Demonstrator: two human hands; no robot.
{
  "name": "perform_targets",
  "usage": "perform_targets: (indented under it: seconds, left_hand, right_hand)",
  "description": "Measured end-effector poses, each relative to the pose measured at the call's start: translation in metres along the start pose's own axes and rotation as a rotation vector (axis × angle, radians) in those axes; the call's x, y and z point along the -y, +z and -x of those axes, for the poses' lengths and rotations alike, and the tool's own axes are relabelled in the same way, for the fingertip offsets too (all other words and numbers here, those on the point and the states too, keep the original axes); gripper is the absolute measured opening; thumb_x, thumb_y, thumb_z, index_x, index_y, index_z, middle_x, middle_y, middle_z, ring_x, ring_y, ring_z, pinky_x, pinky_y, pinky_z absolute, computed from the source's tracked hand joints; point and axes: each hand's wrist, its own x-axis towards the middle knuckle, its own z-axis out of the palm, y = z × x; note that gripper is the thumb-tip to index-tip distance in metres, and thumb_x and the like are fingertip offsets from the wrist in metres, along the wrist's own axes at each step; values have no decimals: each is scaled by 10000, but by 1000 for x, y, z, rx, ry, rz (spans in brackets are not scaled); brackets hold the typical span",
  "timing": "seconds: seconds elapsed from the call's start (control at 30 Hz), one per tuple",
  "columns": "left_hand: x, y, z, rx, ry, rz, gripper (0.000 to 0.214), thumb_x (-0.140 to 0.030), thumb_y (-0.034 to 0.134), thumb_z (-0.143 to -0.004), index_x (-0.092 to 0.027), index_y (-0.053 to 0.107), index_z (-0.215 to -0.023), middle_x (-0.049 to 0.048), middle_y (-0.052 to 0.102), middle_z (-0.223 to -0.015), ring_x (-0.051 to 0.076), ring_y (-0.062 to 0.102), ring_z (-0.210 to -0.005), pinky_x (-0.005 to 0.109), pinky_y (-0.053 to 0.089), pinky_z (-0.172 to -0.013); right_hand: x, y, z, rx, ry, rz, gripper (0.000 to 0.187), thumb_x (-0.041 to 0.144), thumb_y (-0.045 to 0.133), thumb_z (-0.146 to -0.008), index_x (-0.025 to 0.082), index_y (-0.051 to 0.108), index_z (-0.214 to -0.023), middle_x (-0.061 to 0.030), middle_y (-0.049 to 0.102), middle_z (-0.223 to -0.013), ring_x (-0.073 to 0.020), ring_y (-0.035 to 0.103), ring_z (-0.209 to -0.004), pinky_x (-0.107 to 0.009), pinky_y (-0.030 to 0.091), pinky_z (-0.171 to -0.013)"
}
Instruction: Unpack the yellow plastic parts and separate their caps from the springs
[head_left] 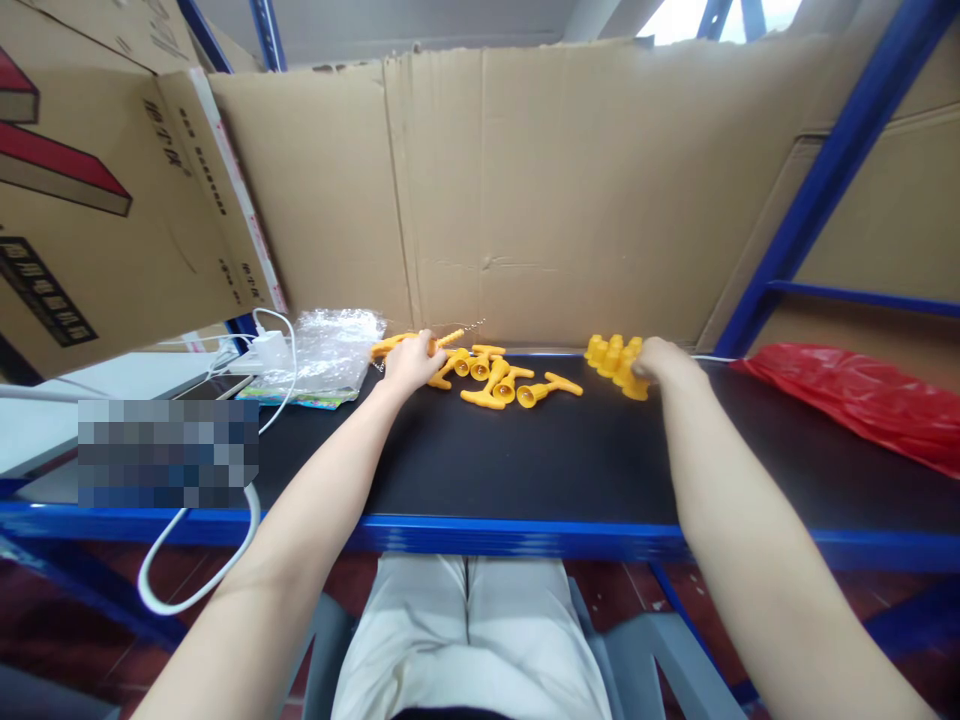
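Note:
On the black tabletop, my left hand [411, 362] is closed around a yellow T-handled corkscrew [451, 338], whose thin metal spiral points up to the right. Beside that hand, several yellow T-handled pieces with bell-shaped collars [493, 384] lie loosely heaped. Farther right, my right hand [661, 360] has its fingers closed at the edge of a group of yellow bell-shaped caps [616, 358], which stand close together. The fingers seem to pinch one cap, though they partly hide it.
A clear plastic bag [330, 345] lies left of the pieces, near a white charger [271, 350] and cable. Red plastic [862, 395] lies at the right. Tall cardboard [570, 190] stands behind, and a blue rail [525, 535] runs along the front edge.

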Motion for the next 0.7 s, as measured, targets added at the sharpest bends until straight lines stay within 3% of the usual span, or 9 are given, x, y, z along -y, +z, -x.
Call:
perform_targets:
  seconds: [0.1, 0.23, 0.43, 0.7]
  left_hand:
    - [1, 0, 0, -12, 15, 0, 381, -394, 439, -833, -228, 611, -1130, 79, 707, -949, 248, 648, -960, 318, 482, -793]
    - [1, -3, 0, -25, -9, 9, 370, -377, 469, -826, -243, 647, -1121, 68, 715, -960, 239, 649, -957, 313, 479, -811]
    - [5, -3, -4, -45, -50, 20, 370, -337, 518, -811, -257, 669, -1139, 70, 713, -1022, 245, 642, -982, 318, 479, -833]
    - [18, 2, -4, -167, -69, 37, 376, -189, 401, -869, -238, 610, -1177, 78, 691, -952, 215, 642, -902, 328, 474, -797]
  right_hand:
    - [-4, -3, 3, 114, 152, 40, 423, 125, 658, -683, 110, 647, -1105, -201, 677, -1038, -292, 658, -987, -334, 523, -725]
    - [-5, -1, 6, 83, 175, -1, 497, 117, 642, -699, 73, 600, -1192, -235, 624, -1171, -309, 610, -1098, -356, 518, -808]
    - [-4, 3, 4, 3, 193, -8, 468, 117, 684, -671, 67, 634, -1134, -247, 644, -1099, -310, 636, -1046, -341, 529, -758]
    - [14, -18, 21, -94, 159, -14, 417, 208, 609, -750, 94, 618, -1151, -238, 618, -1142, -321, 616, -1066, -400, 519, -794]
